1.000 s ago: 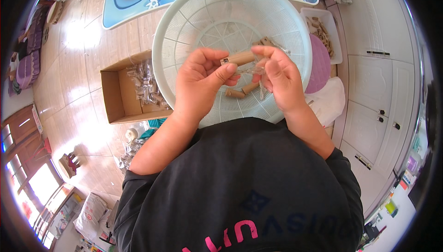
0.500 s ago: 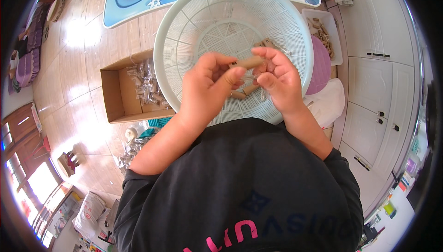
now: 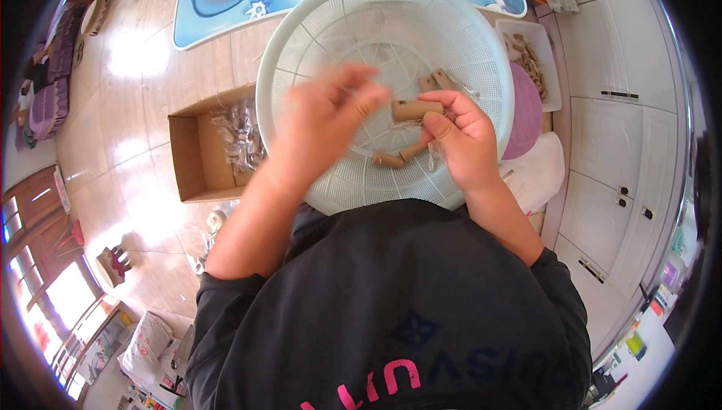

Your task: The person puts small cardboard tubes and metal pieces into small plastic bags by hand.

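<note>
A short brown cardboard tube (image 3: pixel 412 111) with a small dark hole is pinched between the thumb and fingers of my right hand (image 3: pixel 462 133). Thin pale string or wire seems to hang below the tube. My left hand (image 3: pixel 327 121) is apart from it, to the left, smeared by motion; whether it holds anything does not show. Both hands are over a large pale green plastic mesh basket (image 3: pixel 272 57). Inside it lie more brown tubes: a pair (image 3: pixel 435 79) beyond my right hand and two others (image 3: pixel 389 160) nearer to me.
An open cardboard box (image 3: pixel 186 162) with small clear-wrapped pieces stands left of the basket. On the right are a white bin (image 3: pixel 553 72) of brown pieces, a purple round thing (image 3: pixel 526 113) and a white bag (image 3: pixel 543 169). A blue patterned table (image 3: pixel 218 27) is beyond, white cabinets (image 3: pixel 609 147) far right.
My left hand has let go of the tube and moved away to the left. My right hand keeps the tube, which shows more fully now. The view has shifted slightly.
</note>
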Available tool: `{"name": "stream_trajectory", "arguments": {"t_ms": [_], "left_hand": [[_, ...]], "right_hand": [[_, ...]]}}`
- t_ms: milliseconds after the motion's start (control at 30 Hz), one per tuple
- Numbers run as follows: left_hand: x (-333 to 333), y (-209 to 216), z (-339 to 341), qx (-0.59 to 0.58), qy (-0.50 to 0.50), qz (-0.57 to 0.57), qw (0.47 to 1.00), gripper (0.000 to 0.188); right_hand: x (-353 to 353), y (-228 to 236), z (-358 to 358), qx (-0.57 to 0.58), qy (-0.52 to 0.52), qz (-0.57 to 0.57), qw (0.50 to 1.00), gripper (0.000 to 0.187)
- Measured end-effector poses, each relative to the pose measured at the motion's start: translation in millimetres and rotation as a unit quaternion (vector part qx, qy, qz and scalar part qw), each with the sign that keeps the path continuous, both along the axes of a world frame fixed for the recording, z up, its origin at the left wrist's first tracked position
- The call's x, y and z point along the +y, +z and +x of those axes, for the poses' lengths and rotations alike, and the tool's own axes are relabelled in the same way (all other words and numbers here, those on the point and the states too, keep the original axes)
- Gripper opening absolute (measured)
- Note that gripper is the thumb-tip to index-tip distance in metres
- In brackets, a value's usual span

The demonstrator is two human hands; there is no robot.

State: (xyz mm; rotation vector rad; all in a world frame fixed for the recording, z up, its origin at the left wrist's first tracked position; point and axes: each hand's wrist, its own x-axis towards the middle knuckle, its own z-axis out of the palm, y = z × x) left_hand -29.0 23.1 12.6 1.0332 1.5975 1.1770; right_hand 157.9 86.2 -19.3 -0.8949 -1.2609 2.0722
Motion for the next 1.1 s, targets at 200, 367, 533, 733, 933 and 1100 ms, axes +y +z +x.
{"name": "stream_trajectory", "arguments": {"t_ms": [200,367,533,733,933,1100], "left_hand": [[82,-14,-105,0.425,0.200,0.067,0.880,0.042],[119,-42,-141,0.519,0.197,-0.093,0.826,0.051],[113,-40,-151,0.501,0.115,-0.130,0.848,0.029],[91,-32,-155,0.646,0.076,-0.044,0.758,0.026],[53,-20,-176,0.523,0.060,-0.162,0.835,0.019],[21,20,-131,0.287,0.154,-0.068,0.943,0.011]], "right_hand": [[7,-5,5,-0.005,-0.086,-0.052,0.995,0.024],[6,-1,4,0.025,-0.101,-0.097,0.990,0.023],[9,-1,9,0.035,-0.089,-0.112,0.989,0.024],[16,-12,15,0.153,-0.015,-0.233,0.960,0.027],[10,-2,10,0.130,0.017,-0.246,0.960,0.025],[5,4,9,0.067,-0.046,-0.142,0.987,0.021]]}}
